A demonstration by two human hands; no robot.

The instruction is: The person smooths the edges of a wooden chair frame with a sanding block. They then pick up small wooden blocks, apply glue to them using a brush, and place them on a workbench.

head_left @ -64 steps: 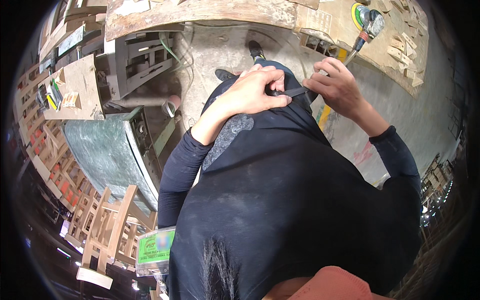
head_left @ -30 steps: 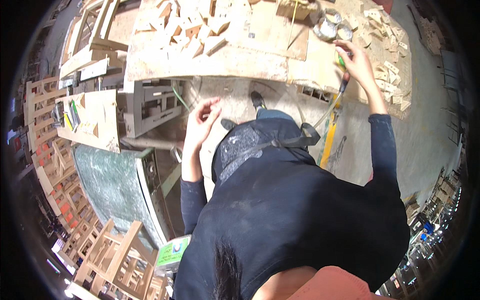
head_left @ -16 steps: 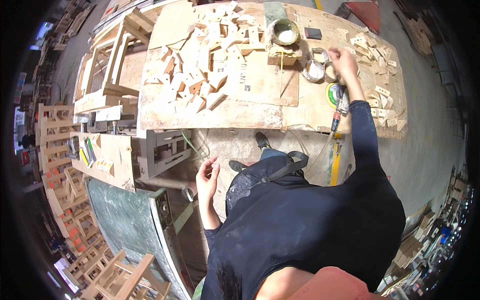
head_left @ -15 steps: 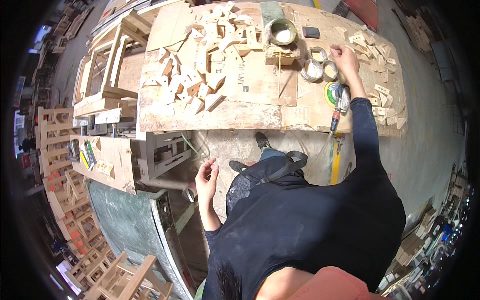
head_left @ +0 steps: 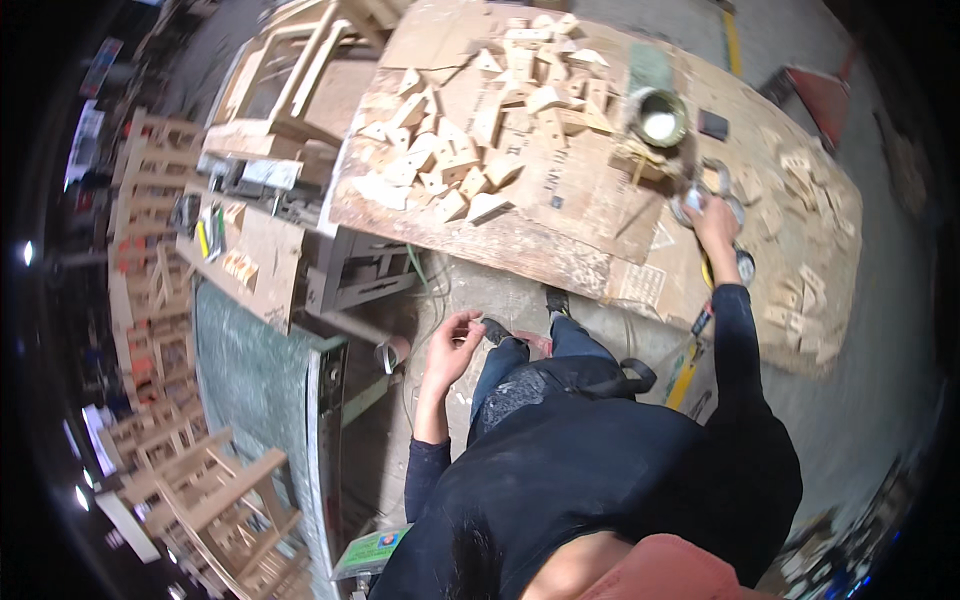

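A worktable [head_left: 560, 262] bears wooden blocks [head_left: 455, 150], a dark pad [head_left: 713, 125] and, seemingly, cups [head_left: 717, 177].

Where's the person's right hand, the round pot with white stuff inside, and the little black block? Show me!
Right hand [head_left: 715, 222]: head view, back of the hand.
Round pot [head_left: 659, 102]: head view, inner wall.
Black block [head_left: 713, 125]: head view, top face.
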